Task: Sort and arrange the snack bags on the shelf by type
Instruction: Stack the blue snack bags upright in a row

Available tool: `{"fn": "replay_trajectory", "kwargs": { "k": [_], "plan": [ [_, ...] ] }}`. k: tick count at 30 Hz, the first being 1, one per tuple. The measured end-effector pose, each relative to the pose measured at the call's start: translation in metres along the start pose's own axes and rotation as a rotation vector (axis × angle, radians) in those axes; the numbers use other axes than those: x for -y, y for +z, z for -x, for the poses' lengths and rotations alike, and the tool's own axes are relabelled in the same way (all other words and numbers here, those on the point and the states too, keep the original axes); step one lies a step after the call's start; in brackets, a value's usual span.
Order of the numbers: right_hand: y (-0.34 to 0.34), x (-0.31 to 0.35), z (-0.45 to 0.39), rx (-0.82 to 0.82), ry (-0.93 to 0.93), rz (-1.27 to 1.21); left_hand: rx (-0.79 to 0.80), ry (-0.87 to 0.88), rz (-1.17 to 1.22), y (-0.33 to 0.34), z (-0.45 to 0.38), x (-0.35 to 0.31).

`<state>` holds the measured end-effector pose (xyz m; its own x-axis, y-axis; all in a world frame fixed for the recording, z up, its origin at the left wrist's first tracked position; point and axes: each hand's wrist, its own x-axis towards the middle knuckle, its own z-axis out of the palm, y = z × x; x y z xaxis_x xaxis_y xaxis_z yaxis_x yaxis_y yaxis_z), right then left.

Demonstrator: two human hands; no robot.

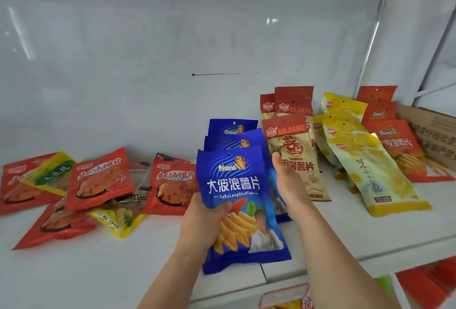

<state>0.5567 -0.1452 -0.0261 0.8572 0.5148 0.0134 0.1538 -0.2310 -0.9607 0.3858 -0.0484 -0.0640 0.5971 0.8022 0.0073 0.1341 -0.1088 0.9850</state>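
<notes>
Looking across the white shelf [74, 271], I see sorted rows on the right half and a loose heap of red and yellow bags [98, 185] still jumbled at the left, with the blue stack [234, 136] standing mid-shelf, long axes running front to back. My left hand [204, 222] grips the front blue chip bag [237, 205] at its lower left edge, thumb curled over its face, the bag lying lengthwise in line with the two blue bags behind it. My right hand [288, 185], fingers straight and holding nothing, lies along the stack's right edge, so I judge it the nearer one to square that side.
</notes>
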Motion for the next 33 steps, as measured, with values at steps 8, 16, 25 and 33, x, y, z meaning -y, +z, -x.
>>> {"fn": "replay_trajectory", "kwargs": {
  "k": [8, 16, 25, 33],
  "plan": [
    [0.008, -0.037, -0.011, 0.042, -0.167, -0.013, -0.11, 0.029, -0.2, 0.031, -0.005, 0.007],
    [0.013, -0.045, -0.023, 0.036, -0.201, 0.092, -0.231, 0.0, -0.253, 0.041, -0.008, 0.007],
    [0.009, -0.036, -0.016, 0.001, -0.213, 0.243, -0.34, 0.014, -0.217, 0.05, 0.009, -0.003],
    [0.004, -0.024, 0.0, -0.05, -0.329, 0.448, -0.36, 0.025, -0.307, 0.048, 0.019, -0.014]
  ]
}}
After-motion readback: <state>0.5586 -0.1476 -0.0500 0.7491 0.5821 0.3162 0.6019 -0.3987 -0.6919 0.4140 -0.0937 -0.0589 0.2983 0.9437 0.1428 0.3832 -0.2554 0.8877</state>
